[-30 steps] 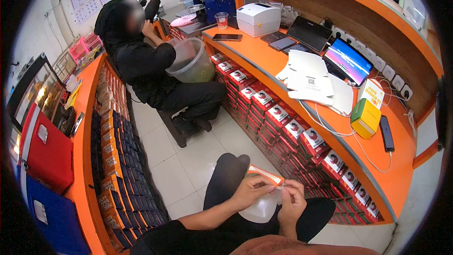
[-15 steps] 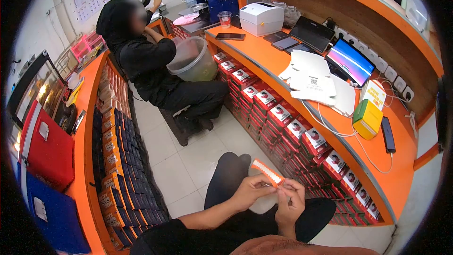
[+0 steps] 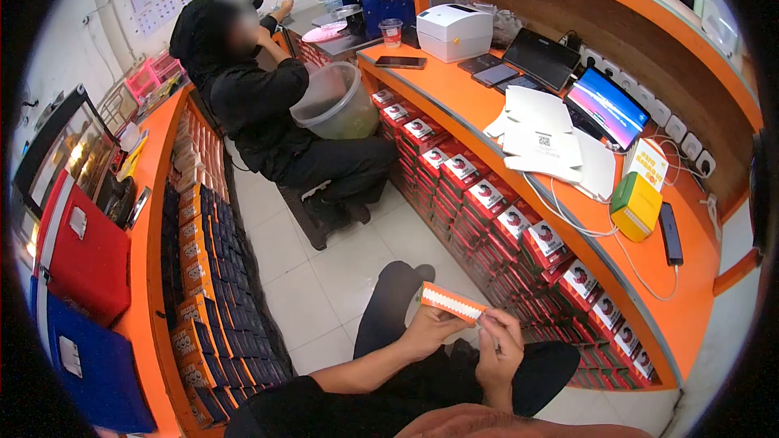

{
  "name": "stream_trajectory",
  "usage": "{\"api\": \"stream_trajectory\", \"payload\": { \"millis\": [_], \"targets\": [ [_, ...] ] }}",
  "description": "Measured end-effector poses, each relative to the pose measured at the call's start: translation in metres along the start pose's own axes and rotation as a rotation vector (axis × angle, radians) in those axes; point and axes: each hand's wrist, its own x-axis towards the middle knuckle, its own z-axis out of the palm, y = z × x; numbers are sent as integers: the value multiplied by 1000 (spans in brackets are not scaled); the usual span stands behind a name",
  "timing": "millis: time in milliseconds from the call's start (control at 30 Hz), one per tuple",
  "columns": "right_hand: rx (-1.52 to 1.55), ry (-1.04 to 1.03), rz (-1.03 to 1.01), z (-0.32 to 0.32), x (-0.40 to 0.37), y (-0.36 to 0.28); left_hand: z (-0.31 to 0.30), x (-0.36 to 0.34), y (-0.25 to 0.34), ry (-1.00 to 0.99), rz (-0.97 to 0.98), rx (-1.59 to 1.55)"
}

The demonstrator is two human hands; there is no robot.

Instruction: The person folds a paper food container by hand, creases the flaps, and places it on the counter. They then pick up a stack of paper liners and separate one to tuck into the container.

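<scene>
In the head view I hold an orange piece of card with a white toothed strip (image 3: 453, 302) along it, level above my lap. My left hand (image 3: 428, 331) grips its lower edge near the middle, thumb and fingers closed on it. At the right end my right hand (image 3: 500, 346) pinches the same card between thumb and fingertips. Whether this is a whole folded box or just a strip is hard to make out. Underneath are my crossed legs in dark trousers (image 3: 385, 308).
A co-worker in black (image 3: 256, 105) sits ahead beside a translucent tub (image 3: 337, 105). Stacked red packs (image 3: 489, 195) line the right counter; orange and dark packs (image 3: 213, 276) line the left. A printer (image 3: 454, 32), laptop (image 3: 607, 105) and white cards (image 3: 540, 142) lie on the orange counter.
The orange card has turned from a steep slant to nearly level, its left end lowered and shifted left. Both my hands keep hold. The co-worker's raised hand has moved right.
</scene>
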Motion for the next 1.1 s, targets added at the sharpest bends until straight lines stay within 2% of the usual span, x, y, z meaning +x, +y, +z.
{"api": "stream_trajectory", "payload": {
  "millis": [200, 300, 400, 600, 800, 900, 1000, 1100],
  "targets": [
    [133, 58, 97, 2, -5, 10, -5, -2, -11, -30, -110, -17],
    [313, 76, 153, 3, -6, 15, -1, -3, -6, -60, -66, 33],
    [260, 67, 130, 3, -6, 16, -3, -1, -7, -93, -47, 21],
    [151, 109, 61, 11, -1, 13, 5, 3, -15, -17, -26, 9],
    [154, 60, 115, 6, -3, 20, 12, -5, -15, 26, -119, -65],
    [100, 77, 126, 9, -2, 15, 13, -5, -20, -23, -105, -160],
    [118, 100, 185, 13, -6, 22, 3, -2, -25, -104, -202, -40],
    [156, 169, 266, 4, -14, 49, 13, -1, -5, -170, -160, 111]
  ]
}}
